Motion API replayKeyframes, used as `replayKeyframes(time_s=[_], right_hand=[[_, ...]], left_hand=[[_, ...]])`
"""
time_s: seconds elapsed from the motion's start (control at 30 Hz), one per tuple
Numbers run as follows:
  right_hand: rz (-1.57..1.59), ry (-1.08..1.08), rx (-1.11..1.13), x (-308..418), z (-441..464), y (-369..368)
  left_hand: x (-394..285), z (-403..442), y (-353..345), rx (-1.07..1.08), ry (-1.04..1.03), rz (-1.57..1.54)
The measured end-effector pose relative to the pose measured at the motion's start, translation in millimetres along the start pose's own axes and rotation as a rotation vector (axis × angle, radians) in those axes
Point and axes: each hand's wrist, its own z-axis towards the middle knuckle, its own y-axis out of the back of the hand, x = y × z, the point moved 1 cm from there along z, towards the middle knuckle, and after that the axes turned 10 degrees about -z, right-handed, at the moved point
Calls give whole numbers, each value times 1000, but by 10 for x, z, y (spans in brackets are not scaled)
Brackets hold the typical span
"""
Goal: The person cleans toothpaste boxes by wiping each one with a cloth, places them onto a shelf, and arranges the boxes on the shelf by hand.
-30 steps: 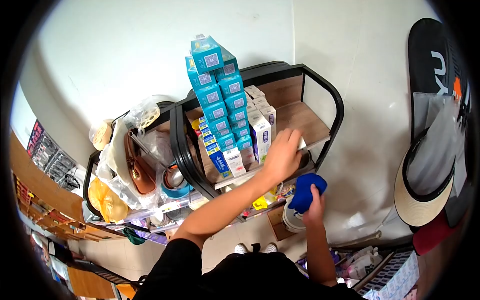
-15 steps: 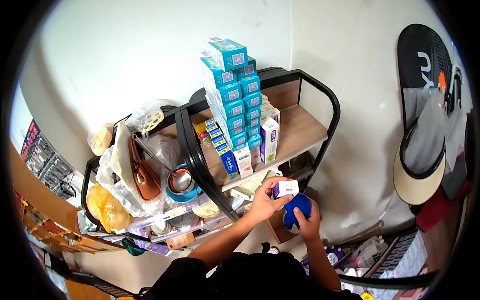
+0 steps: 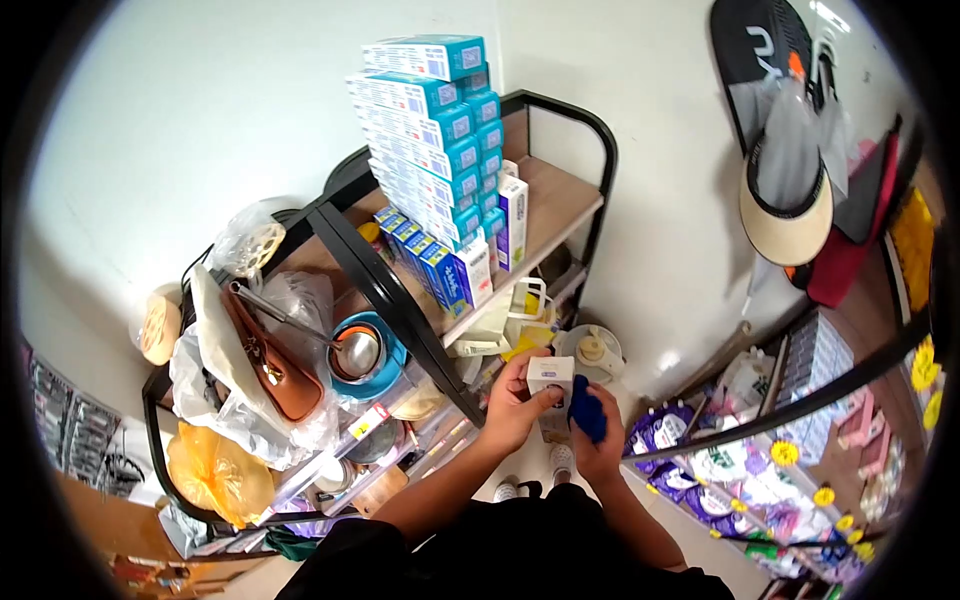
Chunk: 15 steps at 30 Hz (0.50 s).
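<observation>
My left hand [image 3: 511, 403] grips a small white box [image 3: 551, 374] in front of my body, its thumb across the box's side. Close beside it, my right hand [image 3: 601, 440] holds a bunched blue cloth [image 3: 588, 410] that touches or nearly touches the box. Beyond my hands is a wooden shelf [image 3: 560, 200] with a black frame. On it stand a tall stack of teal-and-white boxes [image 3: 440, 130], a row of blue boxes [image 3: 437, 272] and white-and-purple boxes [image 3: 513, 215].
To the left, a rack holds a brown bag [image 3: 290, 380], a blue bowl [image 3: 395, 352], a ladle and an orange plastic bag [image 3: 215, 475]. A white bucket [image 3: 612, 345] stands beyond my hands. A visor [image 3: 790, 230] hangs at right, above shelves of purple packs [image 3: 660, 430].
My left hand has left the shelf with the white box and come in beside the blue cloth, which has moved lower in my right hand. The view has swung toward the right.
</observation>
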Motion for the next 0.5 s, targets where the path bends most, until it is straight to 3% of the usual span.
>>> replayKeyframes(time_s=[0.13, 0.5], right_hand=[[-173, -9, -5, 111, -471, 156], [-201, -105, -15, 322, -1226, 571]], left_hand=[[-144, -153, -218, -31, 69, -161], [34, -505, -486, -21, 212, -232]])
